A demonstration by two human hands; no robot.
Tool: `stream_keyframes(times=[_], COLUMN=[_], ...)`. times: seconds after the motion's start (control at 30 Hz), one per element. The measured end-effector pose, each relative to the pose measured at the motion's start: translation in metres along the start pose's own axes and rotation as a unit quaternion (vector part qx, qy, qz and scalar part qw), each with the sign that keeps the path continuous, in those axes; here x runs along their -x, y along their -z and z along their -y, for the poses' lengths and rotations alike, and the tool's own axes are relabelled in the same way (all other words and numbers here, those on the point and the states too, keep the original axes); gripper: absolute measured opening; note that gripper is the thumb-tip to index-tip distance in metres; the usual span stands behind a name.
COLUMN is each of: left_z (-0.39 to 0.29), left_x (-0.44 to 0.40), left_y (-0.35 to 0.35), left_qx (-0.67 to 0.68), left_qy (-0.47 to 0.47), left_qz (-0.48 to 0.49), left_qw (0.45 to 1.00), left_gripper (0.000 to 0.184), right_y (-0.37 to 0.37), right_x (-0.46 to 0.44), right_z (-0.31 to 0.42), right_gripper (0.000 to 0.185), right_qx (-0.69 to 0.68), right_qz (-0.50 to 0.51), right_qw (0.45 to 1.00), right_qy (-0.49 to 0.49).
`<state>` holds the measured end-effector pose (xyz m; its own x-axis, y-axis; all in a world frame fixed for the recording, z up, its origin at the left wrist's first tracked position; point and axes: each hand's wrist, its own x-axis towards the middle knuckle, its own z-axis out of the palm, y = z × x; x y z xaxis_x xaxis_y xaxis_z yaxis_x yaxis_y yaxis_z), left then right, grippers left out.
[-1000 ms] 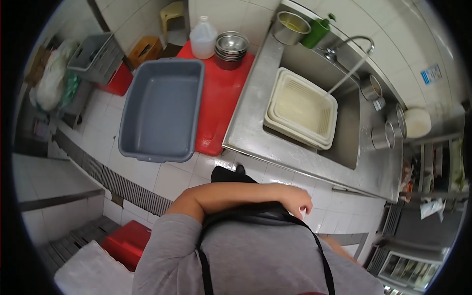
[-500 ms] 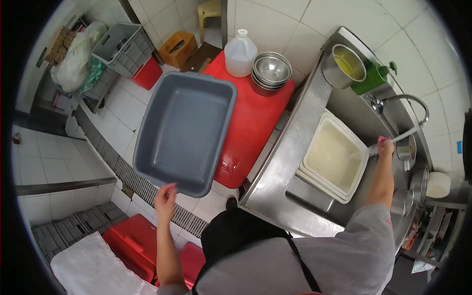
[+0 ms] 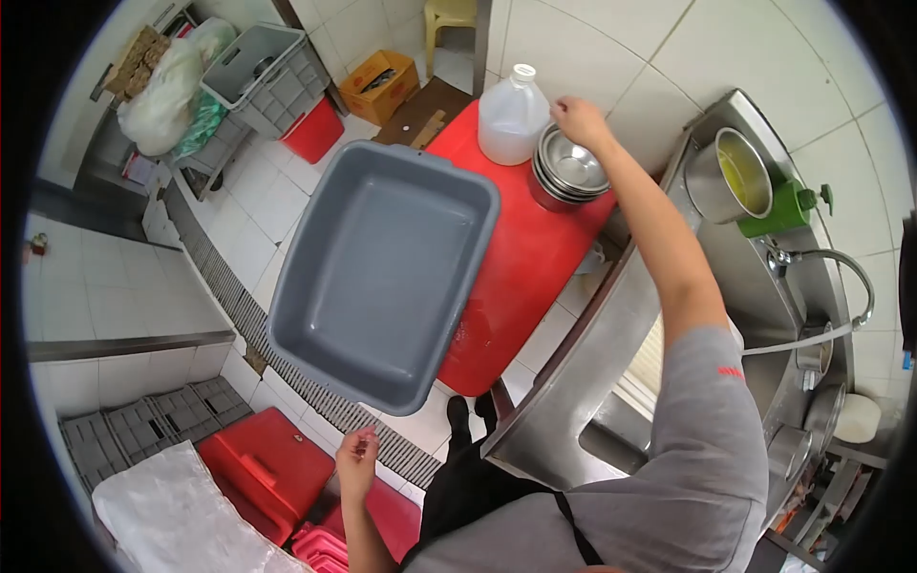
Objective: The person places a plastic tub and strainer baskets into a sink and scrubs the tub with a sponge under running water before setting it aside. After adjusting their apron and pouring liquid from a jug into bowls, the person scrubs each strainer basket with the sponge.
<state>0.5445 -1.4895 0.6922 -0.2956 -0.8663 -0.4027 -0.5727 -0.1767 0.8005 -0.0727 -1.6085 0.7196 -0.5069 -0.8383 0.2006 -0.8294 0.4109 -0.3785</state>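
Observation:
My right hand [image 3: 577, 121] is stretched across the red table [image 3: 511, 306], between a translucent plastic jug [image 3: 512, 119] and a stack of metal bowls [image 3: 573, 164]. Its fingers are slightly bent and apart near the far rim of the bowls; whether they touch it cannot be told. Low in the view, my left hand [image 3: 357, 462] hangs in the air with loosely curled fingers and nothing in it. Beyond that hand, a large grey plastic tub [image 3: 382, 258] rests partly on the red table, its inside bare.
To the right, a steel sink [image 3: 554, 382] holds a pale basket [image 3: 645, 368], partly hidden by my arm. A hose tap [image 3: 845, 256], a pot with yellowish liquid [image 3: 728, 177] and a green bottle [image 3: 778, 210] stand along its back. Red bins [image 3: 258, 463] are at lower left.
My right hand has left the sink and the water stream for the bowls beside the jug. My left hand has dropped away from the tub's rim. The view has shifted.

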Motion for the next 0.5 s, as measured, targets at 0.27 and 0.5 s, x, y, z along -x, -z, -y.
stream_keyframes(times=[0.27,0.5], left_z=[0.037,0.104], left_x=[0.040,0.026], left_y=[0.030,0.043], left_qx=[-0.058,0.099], left_qy=[0.079,0.282], left_qz=[-0.046,-0.009], left_qw=[0.994,0.954], left_gripper=[0.017,0.046], right_y=[-0.128,-0.033], right_x=[-0.058,-0.089], right_z=[0.014,0.042], right_gripper=[0.042,0.037], right_qx=[-0.141,-0.168], right_qz=[-0.104,-0.022], right_qw=[0.963,0.981], right_qy=[-0.203,-0.090])
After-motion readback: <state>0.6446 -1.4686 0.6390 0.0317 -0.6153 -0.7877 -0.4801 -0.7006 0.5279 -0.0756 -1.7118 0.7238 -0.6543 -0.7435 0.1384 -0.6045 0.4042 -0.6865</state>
